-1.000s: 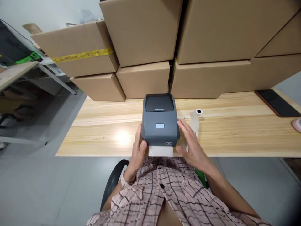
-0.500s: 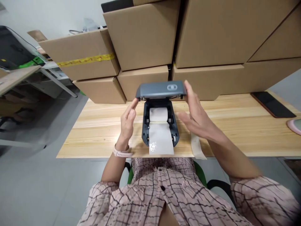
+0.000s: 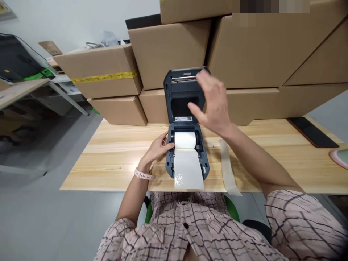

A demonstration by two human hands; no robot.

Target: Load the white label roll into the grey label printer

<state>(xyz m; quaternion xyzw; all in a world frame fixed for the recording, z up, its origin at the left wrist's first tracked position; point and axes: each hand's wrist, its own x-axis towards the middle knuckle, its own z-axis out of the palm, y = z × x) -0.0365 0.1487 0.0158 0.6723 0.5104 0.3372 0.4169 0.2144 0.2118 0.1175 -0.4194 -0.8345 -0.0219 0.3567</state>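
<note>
A: We start with the left hand (image 3: 158,148). Where do we place it?
B: Just left of the frame's centre. The fingers are bent, with their tips touching the left wall of the open label printer (image 3: 170,163) beside the end of the paper roll (image 3: 185,140). We cannot tell whether it pinches anything there. A pale watch (image 3: 143,175) sits on that wrist.
A: And the right hand (image 3: 213,103)?
B: Released, we'd say. The palm is flat and the fingers spread, held above centre in front of the raised lid (image 3: 179,98) and gripping nothing. We cannot tell whether a fingertip brushes the lid's top edge.
A: So the printer sits mid-frame?
B: Yes, near the front edge of the wooden table (image 3: 114,156), with its lid standing upright. The white roll lies across its bay, and a sheet of paper (image 3: 189,170) runs out toward the bottom of the frame, reaching the table's edge.
A: What do we see around it?
B: A loose pale strip (image 3: 227,168) lies on the table just to the right of the printer in the frame. Behind it, stacked cardboard boxes (image 3: 258,54) fill the upper frame. A dark phone (image 3: 312,132) lies far right, near a pink object (image 3: 339,157) cut off by the right edge.
</note>
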